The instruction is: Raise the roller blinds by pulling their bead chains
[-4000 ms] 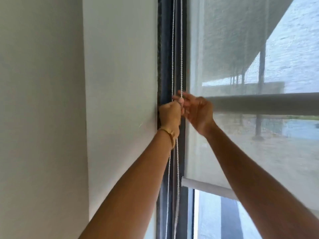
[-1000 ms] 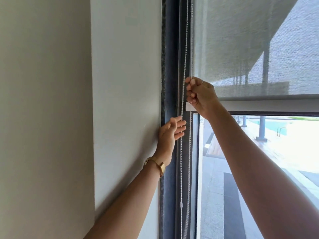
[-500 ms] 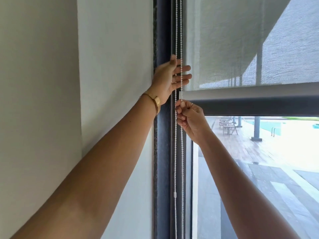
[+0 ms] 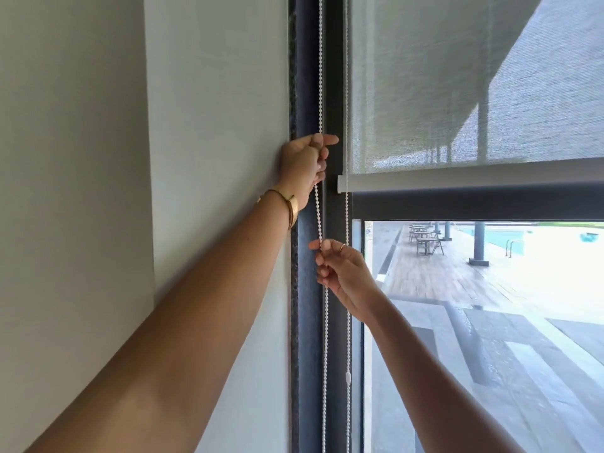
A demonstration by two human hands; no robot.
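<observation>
Beaded white chain [image 4: 319, 76] gripped by both hands on the same strand, left of the second strand [image 4: 346, 256]; left hand [image 4: 305, 165] closed round it high up, beside the dark window frame [image 4: 305, 322], fingers curled and chain emerging below the palm; right hand [image 4: 343, 273] pinched shut on it lower down, thumb and forefinger meeting at the beads. Compared with half a second earlier: left hand changed from open and reaching to clenched on the chain; right hand moved lower, well below the bottom rail [image 4: 457, 181]. Compared with four seconds earlier: mesh blind [image 4: 441, 93] raised considerably, rail lifted from low in the opening to the level of the frame's crossbar [image 4: 474, 204]; clear glass now exposed beneath. Judged as hand-over-hand hauling in progress; blind partly raised, further pulls likely required; upper limit not visible, remaining travel not determinable. Chain connector [image 4: 347, 376] noted on the right strand, below both hands.
</observation>
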